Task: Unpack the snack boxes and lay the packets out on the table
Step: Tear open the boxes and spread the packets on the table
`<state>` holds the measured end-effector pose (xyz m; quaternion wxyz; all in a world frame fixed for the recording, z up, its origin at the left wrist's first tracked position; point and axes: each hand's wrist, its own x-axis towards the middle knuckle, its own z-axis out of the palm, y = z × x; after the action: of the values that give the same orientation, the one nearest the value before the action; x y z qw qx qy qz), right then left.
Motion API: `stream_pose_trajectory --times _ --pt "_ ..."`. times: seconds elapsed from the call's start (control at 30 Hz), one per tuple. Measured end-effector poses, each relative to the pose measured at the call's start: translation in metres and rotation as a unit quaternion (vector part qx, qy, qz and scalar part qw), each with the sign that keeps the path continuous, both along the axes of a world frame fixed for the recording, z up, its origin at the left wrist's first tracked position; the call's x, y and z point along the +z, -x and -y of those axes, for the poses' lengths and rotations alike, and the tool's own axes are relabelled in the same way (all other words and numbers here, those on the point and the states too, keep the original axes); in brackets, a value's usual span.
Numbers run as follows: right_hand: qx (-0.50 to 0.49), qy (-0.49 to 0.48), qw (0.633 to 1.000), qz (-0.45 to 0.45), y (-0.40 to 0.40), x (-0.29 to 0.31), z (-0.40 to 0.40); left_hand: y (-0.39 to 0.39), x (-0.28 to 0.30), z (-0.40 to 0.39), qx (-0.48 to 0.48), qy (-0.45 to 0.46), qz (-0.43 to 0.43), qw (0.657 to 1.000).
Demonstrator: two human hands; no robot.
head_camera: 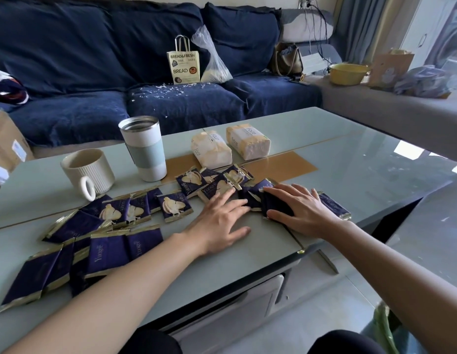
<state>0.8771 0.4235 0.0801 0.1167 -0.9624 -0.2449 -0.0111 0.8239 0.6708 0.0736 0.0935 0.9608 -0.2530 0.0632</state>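
A: Room near the hands?
B: Bare bench (260, 241) toward its near edge, beneath both wrists.
A: The hands?
B: Left hand (219, 221) flat, fingertips touching navy snack packets (217, 186); right hand (301, 209) spread, pressing a packet stack (274, 204).

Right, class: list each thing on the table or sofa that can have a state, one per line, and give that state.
Tumbler: upright, no lid.
Mug: upright, contents unclear.
Tissue packs: two, wrapped, lying flat.
Snack packets: sealed, spread out, some overlapping.
Left hand: flat, fingers straight, touching packets.
Right hand: fingers spread, pressing on packets.
Paper bag: standing on sofa.
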Motion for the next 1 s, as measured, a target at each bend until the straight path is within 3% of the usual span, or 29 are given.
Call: stream_pose_trajectory --times 0.2,0.27,0.37,0.4,0.47,0.57,0.77,1.0 --pt "0.071 -0.006 0.997 0.025 0.017 -0.006 0.007 0.02 0.0 -0.002 -0.045 0.119 0.02 0.992" --pt "0.093 -0.014 0.995 0.022 0.022 -0.005 0.005 0.026 0.003 -0.005 -0.006 0.144 0.043 0.989" --pt "0.123 -0.022 0.992 0.018 0.032 -0.004 -0.001 0.027 0.002 -0.019 0.11 0.104 0.156 0.976" --pt "0.13 -0.021 0.991 0.018 0.035 -0.004 -0.004 0.026 0.002 -0.025 0.157 0.079 0.149 0.973" --pt "0.141 -0.02 0.99 0.022 0.04 -0.003 -0.013 0.026 0.002 -0.037 0.214 0.018 0.05 0.975" --pt "0.139 -0.027 0.99 0.023 0.044 -0.003 -0.027 0.028 -0.001 -0.048 0.207 -0.024 -0.081 0.975" --pt "0.123 -0.051 0.99 0.039 0.044 -0.004 -0.036 0.018 0.005 -0.043 0.22 -0.045 -0.122 0.967" --pt "0.153 -0.055 0.985 0.052 0.045 -0.001 -0.022 -0.007 0.006 -0.041 0.216 -0.017 -0.097 0.971"
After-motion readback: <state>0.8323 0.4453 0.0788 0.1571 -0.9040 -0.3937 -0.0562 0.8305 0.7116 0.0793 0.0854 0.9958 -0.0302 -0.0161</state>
